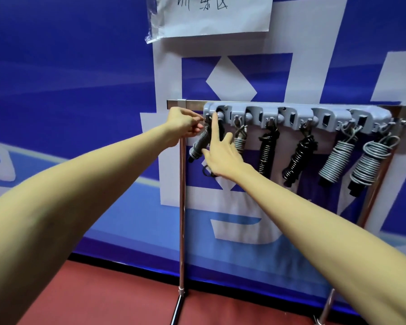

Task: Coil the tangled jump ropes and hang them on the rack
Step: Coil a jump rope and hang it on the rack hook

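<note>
we are pinching our left hand (184,123) at the rack's (298,118) leftmost hook, where the coiled rope (198,146) is hanging slanted down-left; our right hand (220,156), fingers apart, is steadying it from just right.

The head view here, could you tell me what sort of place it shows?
Probably a sports or training hall: coiled jump ropes hang from a grey hook rack, a blue banner wall stands behind, and red sports flooring lies below.
</note>
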`<move>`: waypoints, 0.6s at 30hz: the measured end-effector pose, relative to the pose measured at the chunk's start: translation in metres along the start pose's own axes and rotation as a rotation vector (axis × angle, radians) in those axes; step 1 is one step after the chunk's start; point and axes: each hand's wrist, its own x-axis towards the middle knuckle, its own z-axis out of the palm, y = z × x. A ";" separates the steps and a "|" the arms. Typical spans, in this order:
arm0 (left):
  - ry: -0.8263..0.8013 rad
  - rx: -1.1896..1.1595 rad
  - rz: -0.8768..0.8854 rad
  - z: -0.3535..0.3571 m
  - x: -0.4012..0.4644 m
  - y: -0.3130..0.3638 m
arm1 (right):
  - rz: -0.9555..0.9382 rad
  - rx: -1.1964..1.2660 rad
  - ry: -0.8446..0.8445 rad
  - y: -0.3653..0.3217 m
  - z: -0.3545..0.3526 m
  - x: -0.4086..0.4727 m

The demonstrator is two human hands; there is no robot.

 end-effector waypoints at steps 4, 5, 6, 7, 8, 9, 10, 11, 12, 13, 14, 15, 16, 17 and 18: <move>0.062 0.046 -0.030 -0.013 -0.010 -0.006 | 0.050 0.215 -0.032 0.002 0.010 -0.006; 0.076 0.047 -0.049 -0.015 -0.014 -0.009 | 0.074 0.239 -0.040 0.002 0.010 -0.008; 0.094 0.047 -0.073 -0.016 -0.019 -0.012 | 0.099 0.249 -0.049 0.004 0.010 -0.010; 0.115 0.051 -0.097 -0.017 -0.024 -0.017 | 0.117 0.252 -0.057 0.005 0.010 -0.013; 0.135 0.057 -0.123 -0.017 -0.031 -0.023 | 0.129 0.253 -0.065 0.006 0.010 -0.018; 0.153 0.063 -0.147 -0.018 -0.037 -0.031 | 0.137 0.250 -0.072 0.008 0.011 -0.024; 0.171 0.072 -0.170 -0.018 -0.045 -0.040 | 0.145 0.245 -0.082 0.011 0.013 -0.032; 0.188 0.088 -0.196 -0.019 -0.053 -0.052 | 0.156 0.236 -0.099 0.014 0.015 -0.042; 0.198 0.118 -0.224 -0.018 -0.062 -0.064 | 0.168 0.222 -0.120 0.019 0.018 -0.052; 0.195 0.155 -0.254 -0.018 -0.073 -0.078 | 0.182 0.203 -0.151 0.024 0.022 -0.064; 0.179 0.187 -0.287 -0.016 -0.085 -0.091 | 0.197 0.176 -0.190 0.031 0.027 -0.076; 0.157 0.204 -0.319 -0.014 -0.096 -0.105 | 0.210 0.140 -0.237 0.038 0.032 -0.089; 0.131 0.215 -0.353 -0.010 -0.109 -0.119 | 0.221 0.096 -0.291 0.047 0.039 -0.102; 0.101 0.233 -0.381 -0.006 -0.121 -0.133 | 0.236 0.051 -0.352 0.056 0.047 -0.115; 0.070 0.248 -0.410 -0.002 -0.132 -0.148 | 0.255 0.009 -0.419 0.067 0.056 -0.128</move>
